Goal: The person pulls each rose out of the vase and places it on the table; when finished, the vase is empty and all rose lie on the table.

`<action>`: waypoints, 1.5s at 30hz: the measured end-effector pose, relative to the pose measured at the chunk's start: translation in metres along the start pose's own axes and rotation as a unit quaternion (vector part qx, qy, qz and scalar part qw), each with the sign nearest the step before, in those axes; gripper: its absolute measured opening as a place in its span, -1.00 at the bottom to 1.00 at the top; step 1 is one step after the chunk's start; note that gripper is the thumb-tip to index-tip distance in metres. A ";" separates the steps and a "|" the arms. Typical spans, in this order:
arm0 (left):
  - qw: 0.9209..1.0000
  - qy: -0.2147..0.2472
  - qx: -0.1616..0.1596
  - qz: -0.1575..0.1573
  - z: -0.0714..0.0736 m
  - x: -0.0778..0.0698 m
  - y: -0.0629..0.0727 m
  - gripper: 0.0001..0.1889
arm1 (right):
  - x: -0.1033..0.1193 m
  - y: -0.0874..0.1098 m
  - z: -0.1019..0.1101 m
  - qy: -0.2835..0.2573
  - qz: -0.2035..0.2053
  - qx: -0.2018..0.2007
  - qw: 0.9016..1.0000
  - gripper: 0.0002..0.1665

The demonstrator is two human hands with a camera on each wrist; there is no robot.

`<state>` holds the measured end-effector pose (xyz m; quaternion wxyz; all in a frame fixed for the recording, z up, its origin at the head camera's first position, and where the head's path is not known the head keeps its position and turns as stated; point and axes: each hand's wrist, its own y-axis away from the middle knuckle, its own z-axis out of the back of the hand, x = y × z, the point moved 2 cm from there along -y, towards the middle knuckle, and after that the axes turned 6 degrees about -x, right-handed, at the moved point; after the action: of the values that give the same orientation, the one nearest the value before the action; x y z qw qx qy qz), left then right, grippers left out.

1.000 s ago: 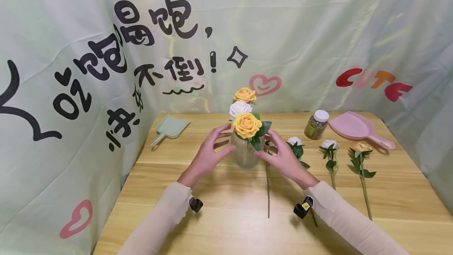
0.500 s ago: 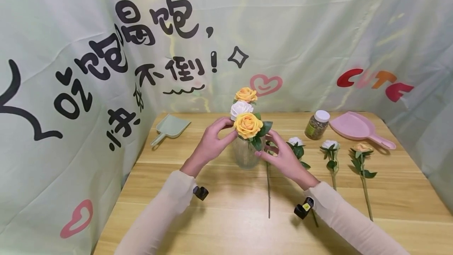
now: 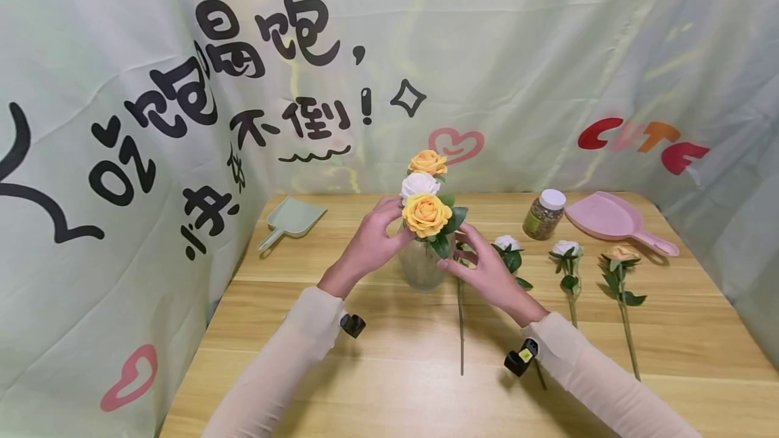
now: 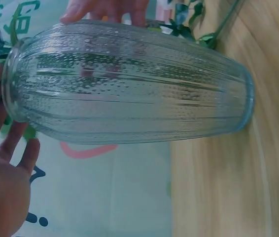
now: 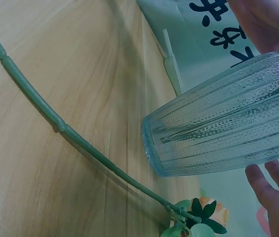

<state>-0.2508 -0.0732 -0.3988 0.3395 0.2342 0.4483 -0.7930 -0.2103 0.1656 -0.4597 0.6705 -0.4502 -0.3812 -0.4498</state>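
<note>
A clear ribbed glass vase (image 3: 421,272) stands upright on the table, holding artificial roses: an orange one in front (image 3: 427,215), a white one (image 3: 420,186) and an orange one behind (image 3: 428,162). My left hand (image 3: 374,242) is at the vase's mouth, thumb and fingers bent in beside the blooms. Its fingertips are partly hidden behind the flowers, so I cannot tell whether they pinch a stem. My right hand (image 3: 487,272) holds the vase's right side, thumb in front; in the left wrist view its fingers (image 4: 115,9) lie along the glass (image 4: 129,89).
Just right of the vase lies a loose rose stem (image 3: 461,336). Farther right are white roses (image 3: 508,243) (image 3: 567,249) and a pale orange rose (image 3: 623,253). Behind them stand a lidded jar (image 3: 544,215) and a pink dustpan (image 3: 608,215). A green dustpan (image 3: 296,217) lies back left.
My left hand has risen from the vase's side to its mouth and moved slightly right. The white rose and rear orange rose have shifted a little right. My right hand has stayed put.
</note>
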 end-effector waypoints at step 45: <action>0.944 0.176 -0.193 0.200 0.107 0.048 0.005 -0.60 | -0.002 0.000 0.002 0.008 -0.002 -0.002 1.000 0.01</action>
<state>-0.2857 -0.1837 -0.3815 0.4454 0.3852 0.5896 -0.5529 -0.2112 0.1676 -0.4614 0.6718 -0.4475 -0.3757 -0.4553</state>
